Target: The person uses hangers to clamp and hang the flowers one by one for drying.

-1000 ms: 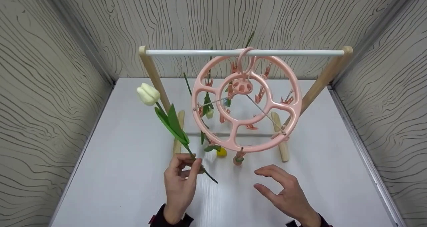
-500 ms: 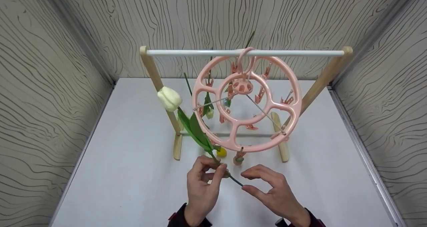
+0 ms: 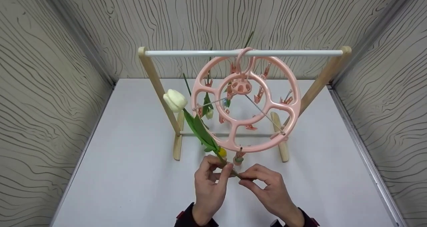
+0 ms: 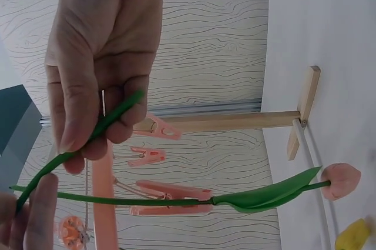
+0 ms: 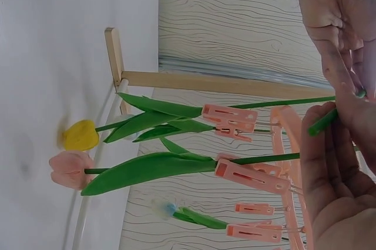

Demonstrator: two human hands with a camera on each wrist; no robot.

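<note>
Both hands are on an artificial white tulip, its flower head up to the left and its green stem running down to the right. My left hand pinches the stem below the leaves. Close beside it, my right hand pinches the stem near its lower end, just in front of a pink round clip hanger. The cut stem end pokes out at the fingers in the right wrist view. From the hanger's clips, a pink tulip and a yellow tulip hang head down.
A wooden stand with a white rod carries the hanger by its hook. Further back hang a blue-tipped tulip and another whitish tulip. Several pink clips dangle around the ring. Wood-patterned walls enclose the white table.
My left hand has carried the white tulip to the right, toward the middle. My right hand has come left, and its thumb and fingers have closed on the lower stem.
</note>
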